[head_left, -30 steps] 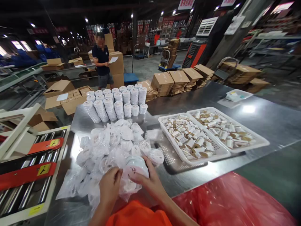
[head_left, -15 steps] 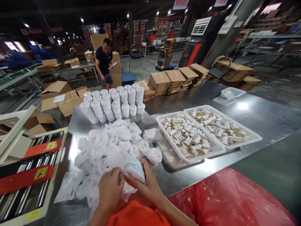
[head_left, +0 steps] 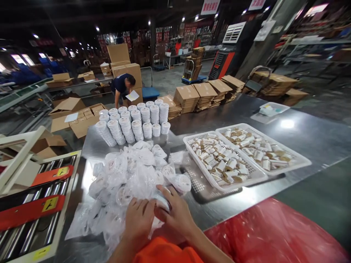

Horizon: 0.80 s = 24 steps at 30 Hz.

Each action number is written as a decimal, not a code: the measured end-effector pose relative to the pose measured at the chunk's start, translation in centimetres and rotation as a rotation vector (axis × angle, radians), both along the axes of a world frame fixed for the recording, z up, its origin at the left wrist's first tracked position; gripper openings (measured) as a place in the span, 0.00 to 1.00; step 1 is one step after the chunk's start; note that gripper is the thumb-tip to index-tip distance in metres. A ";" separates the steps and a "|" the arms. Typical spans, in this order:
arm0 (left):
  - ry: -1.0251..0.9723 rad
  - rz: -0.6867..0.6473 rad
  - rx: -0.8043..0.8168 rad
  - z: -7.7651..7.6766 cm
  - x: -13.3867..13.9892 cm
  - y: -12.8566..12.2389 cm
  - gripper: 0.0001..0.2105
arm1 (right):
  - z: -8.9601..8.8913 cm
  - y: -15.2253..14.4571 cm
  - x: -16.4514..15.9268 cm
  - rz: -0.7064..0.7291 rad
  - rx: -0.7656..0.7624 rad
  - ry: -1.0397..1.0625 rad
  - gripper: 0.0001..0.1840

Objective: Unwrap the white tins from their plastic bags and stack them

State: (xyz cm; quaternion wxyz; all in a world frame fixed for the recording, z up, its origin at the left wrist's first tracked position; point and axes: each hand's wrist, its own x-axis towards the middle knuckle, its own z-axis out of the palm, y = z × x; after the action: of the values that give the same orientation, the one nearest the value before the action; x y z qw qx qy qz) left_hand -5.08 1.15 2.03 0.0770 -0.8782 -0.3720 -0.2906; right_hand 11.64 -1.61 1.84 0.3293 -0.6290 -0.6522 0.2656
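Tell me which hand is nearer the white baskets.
Right. The right hand is left of the baskets, toward the near edge; the left hand is farther left.

Small lamps point(head_left: 149, 23) dot the dark background; white glare sits on the metal table point(head_left: 307, 133) and red plastic point(head_left: 274, 232) gleams. Toward the edges, shapes stretch and blur.

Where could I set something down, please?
Bare steel table shows beyond the white baskets, beside the small tray, and in a strip between the baskets and the red plastic. It is crowded where bagged packs heap by the left hand and right hand, with stacks behind.
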 end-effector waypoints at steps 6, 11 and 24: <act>0.164 0.563 -0.631 0.3 0.8 1.7 0.08 | -1.3 -0.6 -1.2 -0.187 0.302 0.022 0.25; 0.168 0.560 -0.725 0.1 1.3 2.4 0.14 | -1.5 -0.2 -1.6 -0.254 0.446 0.046 0.26; 0.315 0.153 -0.467 0.9 1.9 0.9 0.13 | -1.9 1.9 -0.7 -0.390 0.133 0.531 0.37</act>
State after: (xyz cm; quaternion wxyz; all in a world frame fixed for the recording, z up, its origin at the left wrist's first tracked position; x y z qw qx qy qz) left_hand -3.21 2.04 2.88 -0.0486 -0.8757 -0.4776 -0.0506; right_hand 10.94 0.29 -0.11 0.5728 -0.6277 -0.4271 0.3089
